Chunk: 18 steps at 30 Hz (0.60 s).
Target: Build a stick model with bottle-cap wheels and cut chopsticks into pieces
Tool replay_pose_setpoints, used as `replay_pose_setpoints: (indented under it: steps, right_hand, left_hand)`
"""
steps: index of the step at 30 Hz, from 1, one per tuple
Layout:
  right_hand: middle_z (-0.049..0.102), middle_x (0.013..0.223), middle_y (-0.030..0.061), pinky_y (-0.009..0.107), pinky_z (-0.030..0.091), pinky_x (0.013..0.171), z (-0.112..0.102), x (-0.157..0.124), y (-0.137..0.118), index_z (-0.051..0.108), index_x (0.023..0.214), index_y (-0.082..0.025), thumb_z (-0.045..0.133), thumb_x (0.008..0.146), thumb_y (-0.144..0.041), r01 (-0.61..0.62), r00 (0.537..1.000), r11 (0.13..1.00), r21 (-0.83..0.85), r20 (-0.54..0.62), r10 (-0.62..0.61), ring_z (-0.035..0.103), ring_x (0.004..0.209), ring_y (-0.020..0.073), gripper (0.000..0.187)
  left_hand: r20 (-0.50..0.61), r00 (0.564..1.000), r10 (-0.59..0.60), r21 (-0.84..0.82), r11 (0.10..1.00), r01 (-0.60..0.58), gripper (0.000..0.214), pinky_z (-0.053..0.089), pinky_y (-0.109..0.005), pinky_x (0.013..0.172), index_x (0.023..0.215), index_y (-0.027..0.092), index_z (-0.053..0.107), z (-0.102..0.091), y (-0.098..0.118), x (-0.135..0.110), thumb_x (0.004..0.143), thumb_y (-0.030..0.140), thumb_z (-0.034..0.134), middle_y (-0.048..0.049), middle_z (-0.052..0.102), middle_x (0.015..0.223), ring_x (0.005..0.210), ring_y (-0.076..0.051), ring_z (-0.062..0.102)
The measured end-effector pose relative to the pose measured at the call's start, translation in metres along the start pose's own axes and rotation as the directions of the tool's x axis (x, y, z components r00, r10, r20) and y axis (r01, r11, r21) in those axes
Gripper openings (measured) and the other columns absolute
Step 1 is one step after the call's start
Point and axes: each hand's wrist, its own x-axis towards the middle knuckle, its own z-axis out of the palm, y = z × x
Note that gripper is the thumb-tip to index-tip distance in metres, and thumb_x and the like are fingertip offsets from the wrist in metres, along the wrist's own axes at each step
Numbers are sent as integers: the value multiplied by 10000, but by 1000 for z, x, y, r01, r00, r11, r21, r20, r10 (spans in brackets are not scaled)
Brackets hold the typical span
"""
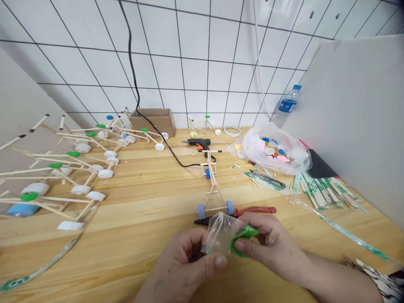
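Observation:
Between my hands is a small clear plastic bag (221, 229) with green material (241, 242) in or against its right end; I cannot make out exactly what the green is. My left hand (192, 261) pinches the bag's left edge between thumb and fingers. On the other side my right hand (268, 244) is closed on the green part, thumb pressed over it. Just beyond the bag stands a small stick vehicle (213, 185) with blue bottle-cap wheels. Pliers with red handles (257, 210) lie behind my right hand, their dark jaws reaching left past the bag.
Several stick vehicles with white cap wheels (105, 173) crowd the left side. Beyond the near vehicle lie a glue gun (202, 143) and its black cable (160, 136). To the right are a bag of caps (252, 155), scissors-like snips (271, 179), wrapped chopsticks (322, 191) and a water bottle (287, 105).

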Motion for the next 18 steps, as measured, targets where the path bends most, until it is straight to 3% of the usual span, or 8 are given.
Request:
replay_pose_setpoints:
  steps: [5, 9, 13, 18]
  right_hand:
    - [581, 681, 29, 243, 420, 595, 2, 0, -7, 599, 777, -130, 556, 797, -270, 73, 992, 988, -135, 111, -58, 509, 635, 123, 147]
    - [599, 733, 42, 254, 434, 625, -1, -2, -8, 608, 826, -137, 554, 804, -330, 98, 994, 974, -203, 76, -85, 518, 672, 133, 202]
    - [607, 699, 40, 241, 450, 597, -1, -1, -3, 624, 818, -129, 509, 838, -320, 84, 995, 973, -214, 64, -72, 540, 646, 127, 223]
    - [605, 658, 38, 239, 456, 558, 0, 2, 0, 618, 753, -132, 496, 838, -306, 77, 997, 974, -212, -6, -80, 555, 612, 131, 229]
  left_hand:
    - [-4, 996, 84, 162, 983, -82, 212, 406, -217, 612, 678, 155, 616, -2, 4, -1, 722, 361, 641, 5, 579, 623, 644, -134, 510]
    - [37, 990, 139, 206, 968, -143, 220, 422, -219, 616, 699, 157, 639, -2, 5, -1, 755, 366, 604, -7, 602, 646, 662, -144, 531]
    - [46, 991, 126, 246, 960, -133, 244, 412, -212, 596, 685, 155, 637, -2, 3, -2, 752, 386, 600, -4, 582, 606, 642, -140, 525]
    - [-46, 997, 69, 238, 970, -56, 235, 376, -199, 570, 651, 151, 592, 0, 5, -3, 704, 371, 657, 8, 562, 612, 613, -116, 491]
